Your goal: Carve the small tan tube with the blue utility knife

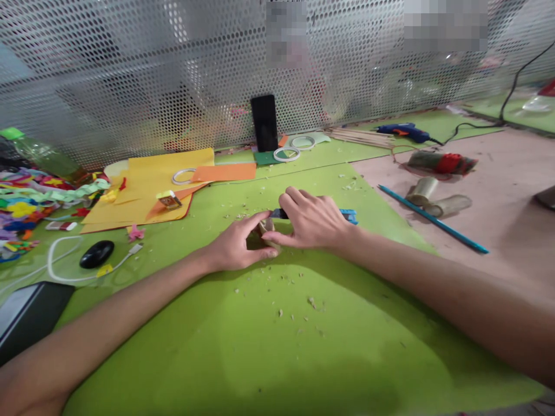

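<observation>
My left hand [236,242] is closed, its thumb and forefinger gripping a small beige tube-like piece [269,229] against the green table. My right hand [312,219] wraps round a blue and black box cutter [349,216]; its blue end sticks out past the palm on the right. The cutter's front end lies over the top of the beige piece, and my right thumb reaches to the piece's side. Fingers cover most of the piece and much of the cutter. Small beige shavings [312,303] are scattered on the table around my hands.
A black phone [264,123] leans on the perforated metal screen. Yellow paper [143,179], a black mouse [96,254] and a white cable [52,260] lie left. At right are a blue pencil [433,219], beige tubes [448,205] and a blue glue gun [403,132].
</observation>
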### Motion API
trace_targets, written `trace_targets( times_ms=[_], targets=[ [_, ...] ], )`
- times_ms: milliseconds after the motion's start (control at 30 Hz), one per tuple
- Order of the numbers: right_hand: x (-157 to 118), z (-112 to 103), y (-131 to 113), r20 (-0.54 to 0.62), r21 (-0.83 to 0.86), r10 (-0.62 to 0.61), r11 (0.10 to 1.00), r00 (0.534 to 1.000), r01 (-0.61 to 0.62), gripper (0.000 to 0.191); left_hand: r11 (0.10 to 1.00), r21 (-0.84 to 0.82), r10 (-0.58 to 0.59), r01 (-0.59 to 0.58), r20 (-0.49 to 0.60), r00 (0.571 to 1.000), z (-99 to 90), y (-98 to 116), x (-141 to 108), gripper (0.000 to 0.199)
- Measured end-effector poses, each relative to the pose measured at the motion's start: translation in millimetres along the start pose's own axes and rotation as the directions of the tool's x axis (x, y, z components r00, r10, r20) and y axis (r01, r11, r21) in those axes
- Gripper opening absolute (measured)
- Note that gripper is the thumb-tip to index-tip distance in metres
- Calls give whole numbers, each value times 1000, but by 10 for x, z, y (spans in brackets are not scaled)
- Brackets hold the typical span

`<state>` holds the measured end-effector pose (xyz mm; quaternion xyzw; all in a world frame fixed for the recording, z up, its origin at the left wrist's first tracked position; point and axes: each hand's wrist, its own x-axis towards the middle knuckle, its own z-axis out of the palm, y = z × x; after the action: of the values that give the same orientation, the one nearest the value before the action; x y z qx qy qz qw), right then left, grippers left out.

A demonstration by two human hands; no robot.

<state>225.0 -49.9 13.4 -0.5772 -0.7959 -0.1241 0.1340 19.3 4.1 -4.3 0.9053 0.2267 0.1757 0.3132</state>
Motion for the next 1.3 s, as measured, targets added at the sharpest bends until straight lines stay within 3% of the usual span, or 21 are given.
trace_targets(
  times_ms=[133,267,433,667,933,1300],
  targets=[
    [2,-3,15,-5,14,15,1000,1000,-15,73,1000,-13,2,-2,22,1000,-1,17,5,71],
    [-2,10,24,-4,60,-55,997,999,55,78,992,124,-9,13,-33,999,19,-27,1,77],
    [-9,33,23,-22,98,-52,994,998,54,80,989,104,-107,107,-10,994,21,-36,10,83],
    [-5,0,16,55,43,20,999,998,-23,86,992,43,-122,121,12,993,16,-4,16,83],
    [16,-1,14,58,15,-28,1000,998,27,93,991,132,-17,15,18,1000,13,9,21,86],
    [31,133,-8,-9,-69,-73,995,997,72,88,982,131,-135,133,8,991,7,56,7,82]
  ],
)
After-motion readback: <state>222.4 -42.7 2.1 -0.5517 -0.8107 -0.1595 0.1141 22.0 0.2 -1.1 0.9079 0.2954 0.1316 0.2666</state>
